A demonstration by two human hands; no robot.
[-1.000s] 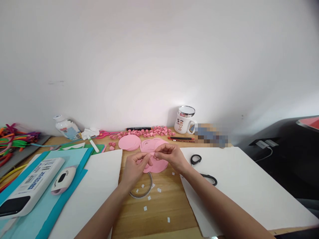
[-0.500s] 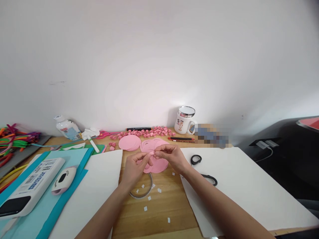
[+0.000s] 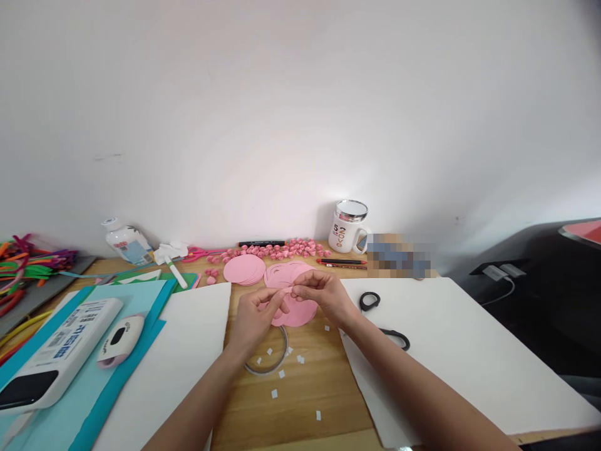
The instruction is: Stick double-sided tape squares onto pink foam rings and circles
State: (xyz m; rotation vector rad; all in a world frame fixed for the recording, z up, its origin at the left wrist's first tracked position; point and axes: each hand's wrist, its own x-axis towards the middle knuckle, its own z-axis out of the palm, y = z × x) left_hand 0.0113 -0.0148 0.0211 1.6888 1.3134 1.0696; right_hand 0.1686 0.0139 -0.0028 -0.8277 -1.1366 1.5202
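Both hands meet over the middle of the wooden desk point(image 3: 300, 394), fingertips pinched together on a small pink paper strip point(image 3: 287, 291) — the left hand point(image 3: 256, 319) from seven o'clock, the right hand point(image 3: 322, 295) from four o'clock. Directly beneath them lie loose pink paper circles point(image 3: 300, 312); a neater stack of pink circles point(image 3: 244, 269) sits at eleven o'clock. A tape roll point(image 3: 272, 357) and white backing scraps point(image 3: 282, 374) lie at six o'clock. Black-handled scissors point(image 3: 380, 316) rest on white paper point(image 3: 460, 351) at three o'clock — a lidded mug point(image 3: 348, 227) stands at one o'clock.
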